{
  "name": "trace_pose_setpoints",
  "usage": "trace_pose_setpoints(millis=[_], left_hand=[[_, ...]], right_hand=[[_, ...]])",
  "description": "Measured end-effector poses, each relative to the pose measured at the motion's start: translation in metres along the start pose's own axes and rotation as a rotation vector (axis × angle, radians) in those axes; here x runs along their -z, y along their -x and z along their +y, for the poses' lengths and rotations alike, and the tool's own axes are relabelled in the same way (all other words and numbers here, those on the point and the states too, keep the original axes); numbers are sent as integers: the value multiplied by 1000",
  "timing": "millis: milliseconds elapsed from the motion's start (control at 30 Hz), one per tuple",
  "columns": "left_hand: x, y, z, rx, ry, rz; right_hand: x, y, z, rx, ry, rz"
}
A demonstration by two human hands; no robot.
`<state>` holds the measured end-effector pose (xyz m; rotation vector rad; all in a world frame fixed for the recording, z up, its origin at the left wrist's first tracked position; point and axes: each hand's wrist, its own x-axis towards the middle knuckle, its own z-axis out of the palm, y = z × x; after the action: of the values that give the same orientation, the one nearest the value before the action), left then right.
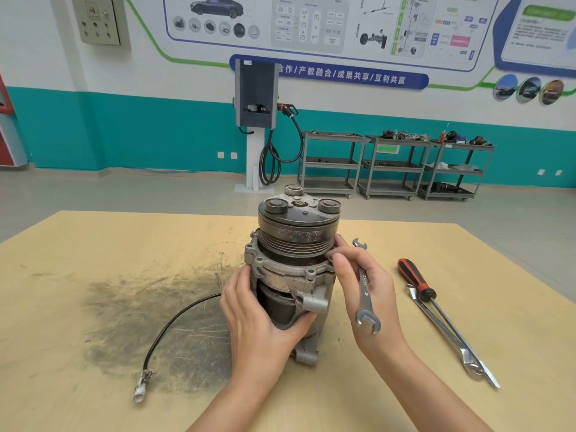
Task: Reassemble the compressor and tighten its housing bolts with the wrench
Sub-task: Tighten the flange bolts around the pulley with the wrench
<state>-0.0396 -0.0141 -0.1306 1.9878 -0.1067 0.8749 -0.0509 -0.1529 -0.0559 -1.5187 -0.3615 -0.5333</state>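
Compressor [296,260] stands upright mid-table [93,244], pulley end up. My left hand [258,319] wraps round its lower body. Right hand [364,288] has fingertips on the pulley w/ the wrench [364,285] tucked against the palm. Screwdriver [417,282] + a 2nd spanner [448,335] lie to the right, black cable [174,325] left.

- Compressor [296,269]: dull grey cast metal housing, dark worn pulley, scuffed.
- Wrench [364,291]: bright polished steel.
- Screwdriver [416,280]: glossy red-black plastic handle, shiny metal shaft.
- Table [93,244]: matt pale wood board, sooty smear left of centre.
- Cable [174,325]: black rubbery sheath.
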Motion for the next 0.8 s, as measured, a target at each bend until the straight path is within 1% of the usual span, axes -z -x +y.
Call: trace_pose_setpoints(millis=[267, 467, 700, 800], left_hand=[[-1, 0, -2, -14, -9, 9], [1, 0, 0, 5, 7, -6], [-1, 0, -1, 0, 0, -2], [0, 0, -2, -4, 3, 0]], right_hand=[[-4, -3, 3, -54, -64, 60], [-2, 0, 2, 2, -52, 19], [-4, -2, 1, -42, -87, 52], [-3, -1, 3, -39, -63, 45]])
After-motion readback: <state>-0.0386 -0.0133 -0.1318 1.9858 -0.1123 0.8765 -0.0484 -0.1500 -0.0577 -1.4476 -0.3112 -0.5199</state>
